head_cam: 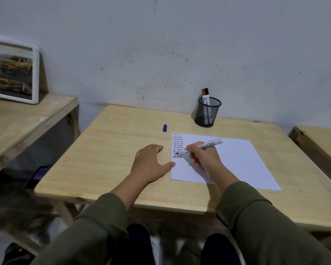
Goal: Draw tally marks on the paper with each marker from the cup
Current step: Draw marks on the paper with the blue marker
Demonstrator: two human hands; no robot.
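Observation:
A white sheet of paper (235,161) lies on the wooden table (113,150), with rows of blue, red and dark tally marks (177,145) in its upper left corner. My right hand (203,159) grips a white marker (208,144), its blue tip touching the paper at the lower rows of marks. My left hand (151,163) lies flat on the table, fingers apart, thumb at the paper's left edge. A blue marker cap (165,128) lies on the table beyond my left hand. A black mesh cup (207,114) at the back holds a red-capped and a black-capped marker (205,97).
A framed picture (15,71) leans on the wall on a wooden bench (23,123) to the left. Another wooden surface (321,142) stands at the right. A grey wall runs right behind the table.

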